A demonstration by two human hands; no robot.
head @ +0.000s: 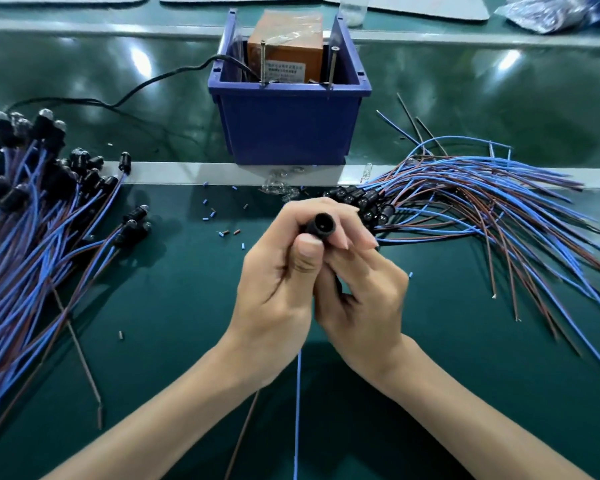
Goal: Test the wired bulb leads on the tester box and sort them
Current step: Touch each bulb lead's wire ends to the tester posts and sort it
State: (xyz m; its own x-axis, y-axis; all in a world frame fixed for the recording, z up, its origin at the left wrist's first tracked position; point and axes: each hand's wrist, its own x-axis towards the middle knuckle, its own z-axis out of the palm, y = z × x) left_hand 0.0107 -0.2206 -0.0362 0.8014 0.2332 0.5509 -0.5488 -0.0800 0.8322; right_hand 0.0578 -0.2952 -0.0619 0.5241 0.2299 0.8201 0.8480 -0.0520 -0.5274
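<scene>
Pinching black bulb socket w/ L hand & R hand, fingers of both curled round it, over green mat, in front of blue bin w/ orange tester box. Trailing blue + brown leads below wrists. Flanked by L lead pile & R lead pile.

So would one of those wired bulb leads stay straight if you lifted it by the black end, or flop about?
Probably flop: the blue wire and brown wire of the held lead hang slack below the left hand and right hand. Likely light: fingertips alone carry it. The right pile curves and splays, so its wires may snag neighbours.
</scene>
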